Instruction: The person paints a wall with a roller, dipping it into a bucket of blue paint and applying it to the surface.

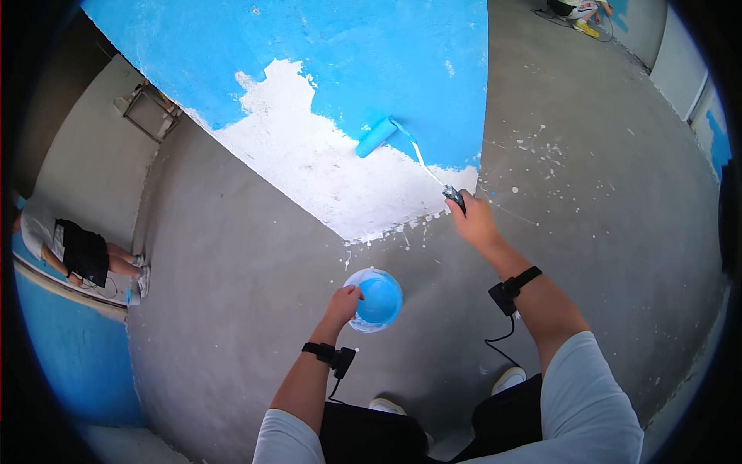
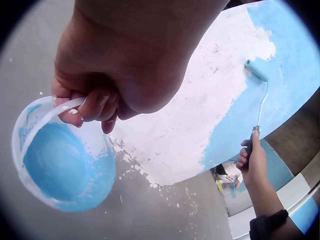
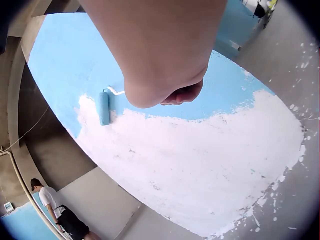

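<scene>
In the head view my right hand (image 1: 475,222) grips the dark handle of a paint roller (image 1: 376,138). Its blue sleeve lies against the wall (image 1: 301,170), right where blue paint meets the white part. From my left hand (image 1: 342,304) hangs a white plastic bucket (image 1: 396,280) with light blue paint inside. The left wrist view shows curled fingers around the bucket's handle (image 2: 47,119). My wrist hides most of the right hand in the right wrist view, where the roller sleeve (image 3: 104,108) shows beside the hand.
White paint splatters (image 1: 541,151) dot the grey floor (image 1: 232,325). Another person (image 1: 81,251) stands at the left by a partly blue wall. A further person (image 1: 576,11) is low down at the top right. A metal frame (image 1: 151,112) stands at the left.
</scene>
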A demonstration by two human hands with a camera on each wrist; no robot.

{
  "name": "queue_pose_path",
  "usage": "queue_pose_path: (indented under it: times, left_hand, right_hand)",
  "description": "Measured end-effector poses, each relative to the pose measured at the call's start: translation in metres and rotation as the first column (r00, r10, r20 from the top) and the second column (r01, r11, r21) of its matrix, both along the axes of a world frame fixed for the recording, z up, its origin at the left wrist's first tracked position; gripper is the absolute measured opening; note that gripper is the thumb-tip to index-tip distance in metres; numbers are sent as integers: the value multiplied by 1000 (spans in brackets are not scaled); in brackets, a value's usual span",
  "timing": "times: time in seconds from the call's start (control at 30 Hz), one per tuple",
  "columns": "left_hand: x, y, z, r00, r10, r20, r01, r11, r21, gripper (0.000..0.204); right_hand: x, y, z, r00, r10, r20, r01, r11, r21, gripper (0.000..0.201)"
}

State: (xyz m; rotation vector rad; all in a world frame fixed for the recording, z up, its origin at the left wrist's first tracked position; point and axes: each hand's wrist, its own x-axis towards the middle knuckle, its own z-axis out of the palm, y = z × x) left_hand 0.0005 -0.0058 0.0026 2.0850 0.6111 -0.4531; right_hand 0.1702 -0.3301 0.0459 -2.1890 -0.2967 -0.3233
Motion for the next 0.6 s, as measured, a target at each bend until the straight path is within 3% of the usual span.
queue_pose_path:
  times: [0.17, 0.47, 0.6]
  left_hand:
    - [1, 0, -1, 1000, -10, -11, 10, 1000, -11, 28]
    - [3, -4, 5, 999, -10, -32, 11, 1000, 8, 29]
    - [2, -2, 4, 999, -12, -33, 13, 1000, 13, 30]
  right_hand:
    - [0, -9, -1, 999, 30, -22, -30, 999, 10, 34]
    - [-5, 32, 70, 994, 57, 92, -42, 988, -151, 40]
    - [-1, 34, 49, 991, 37, 126, -18, 989, -149, 40]
